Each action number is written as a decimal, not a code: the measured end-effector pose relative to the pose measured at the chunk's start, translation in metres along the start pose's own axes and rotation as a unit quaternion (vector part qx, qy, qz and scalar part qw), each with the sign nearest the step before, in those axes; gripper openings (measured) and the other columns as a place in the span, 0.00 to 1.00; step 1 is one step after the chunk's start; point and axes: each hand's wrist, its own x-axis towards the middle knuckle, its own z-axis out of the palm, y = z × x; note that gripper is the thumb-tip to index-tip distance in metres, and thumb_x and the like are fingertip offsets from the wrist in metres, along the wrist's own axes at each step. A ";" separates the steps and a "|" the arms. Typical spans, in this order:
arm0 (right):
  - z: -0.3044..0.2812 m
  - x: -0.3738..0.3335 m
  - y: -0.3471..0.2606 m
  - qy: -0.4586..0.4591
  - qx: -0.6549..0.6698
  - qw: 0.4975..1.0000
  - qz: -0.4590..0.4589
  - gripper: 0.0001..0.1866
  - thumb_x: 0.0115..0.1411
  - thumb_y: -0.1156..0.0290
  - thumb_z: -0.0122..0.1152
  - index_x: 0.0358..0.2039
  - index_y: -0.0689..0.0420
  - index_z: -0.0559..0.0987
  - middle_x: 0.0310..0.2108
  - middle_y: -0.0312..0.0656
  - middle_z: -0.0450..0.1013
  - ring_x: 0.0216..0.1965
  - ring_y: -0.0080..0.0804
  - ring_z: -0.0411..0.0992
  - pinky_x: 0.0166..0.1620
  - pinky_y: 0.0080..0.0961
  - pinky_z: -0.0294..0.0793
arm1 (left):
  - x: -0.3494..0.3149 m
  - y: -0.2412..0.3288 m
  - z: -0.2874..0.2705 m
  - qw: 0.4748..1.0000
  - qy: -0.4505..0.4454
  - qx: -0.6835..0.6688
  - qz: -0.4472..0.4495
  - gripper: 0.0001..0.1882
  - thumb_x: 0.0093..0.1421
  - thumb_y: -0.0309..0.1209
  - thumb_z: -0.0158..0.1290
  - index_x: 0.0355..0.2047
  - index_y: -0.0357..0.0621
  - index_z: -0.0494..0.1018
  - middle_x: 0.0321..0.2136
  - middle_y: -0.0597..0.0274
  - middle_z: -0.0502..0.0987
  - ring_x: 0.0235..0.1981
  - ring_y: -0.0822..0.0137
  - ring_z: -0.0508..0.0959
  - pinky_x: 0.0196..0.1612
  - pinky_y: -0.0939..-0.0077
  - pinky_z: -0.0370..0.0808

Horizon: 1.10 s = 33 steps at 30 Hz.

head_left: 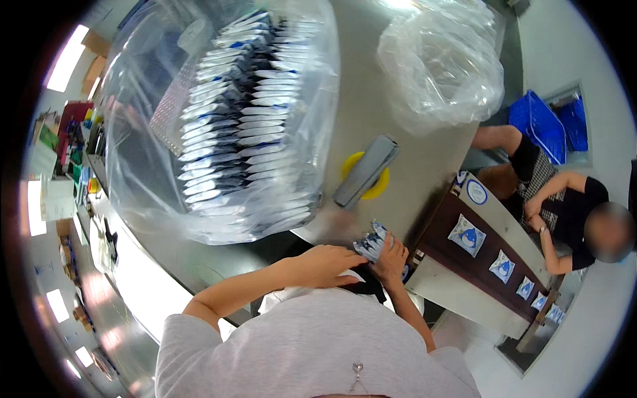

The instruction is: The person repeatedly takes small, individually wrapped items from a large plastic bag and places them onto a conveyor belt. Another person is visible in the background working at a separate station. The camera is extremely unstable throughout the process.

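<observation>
Close in front of my body, my right hand [391, 260] is wrapped round a small stack of white-and-blue sachets [371, 243], which stand side by side on edge. My left hand [326, 265] lies just left of the stack, fingers stretched toward it and slightly apart, with nothing visible in them. Beyond my left hand, a large clear plastic bag [142, 192] spreads over the metal table [358, 86]. Inside it, more sachets [212, 132] are packed in two long rows. To the right, a dark conveyor belt [438, 249] carries several single sachets [467, 235] lying flat, spaced apart.
A folded grey cloth [367, 171] rests across a yellow round object [381, 188] on the table. Crumpled clear plastic bags [444, 73] lie at the far right. A person [564, 192] sits beyond the conveyor, near blue baskets [541, 126]. Shelves and goods line the left side.
</observation>
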 end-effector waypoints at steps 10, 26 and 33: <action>-0.113 0.100 -0.068 -0.155 0.837 0.454 -0.263 0.40 0.49 0.53 0.66 0.59 0.54 0.62 0.54 0.40 0.67 0.54 0.38 0.67 0.56 0.40 0.66 | -0.082 -0.013 -0.127 0.862 0.189 0.160 -0.442 0.33 0.51 0.55 0.56 0.42 0.36 0.73 0.37 0.45 0.76 0.43 0.52 0.77 0.43 0.61 0.73; -0.224 0.156 -0.254 -0.011 -0.165 0.818 -0.551 0.45 0.41 0.64 0.65 0.61 0.59 0.58 0.47 0.49 0.68 0.48 0.46 0.68 0.50 0.42 0.61 | -0.067 0.001 -0.021 0.733 0.500 0.461 -0.018 0.06 0.43 0.27 0.53 0.24 0.44 0.69 0.18 0.65 0.73 0.25 0.69 0.76 0.33 0.76 0.68; -0.174 0.134 -0.274 -0.100 -0.155 0.833 -0.521 0.40 0.55 0.63 0.51 0.66 0.60 0.48 0.59 0.52 0.58 0.57 0.52 0.61 0.50 0.55 0.62 | -0.079 0.012 -0.018 0.825 0.360 0.436 -0.019 0.10 0.36 0.28 0.54 0.24 0.43 0.71 0.16 0.67 0.71 0.24 0.69 0.74 0.31 0.76 0.67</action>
